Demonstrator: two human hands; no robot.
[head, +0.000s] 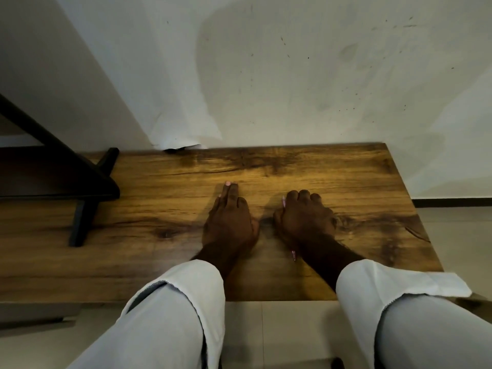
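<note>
Head view: pen (293, 254) runs near-to-far under right hand (306, 218).

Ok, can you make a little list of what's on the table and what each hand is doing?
table: brown wood-grain tabletop
left hand: lies flat on the tabletop, fingers straight
right hand: fingers bent, resting over the pen
pen: thin pink pen, both ends peek out from under the right hand; grip hidden
far left: black frame standing on the tabletop
behind: scuffed white wall

Tabletop (332, 169) wood-grain, smooth, slight sheen; pen (293, 255) glossy; sleeves (186, 286) cloth.
</note>
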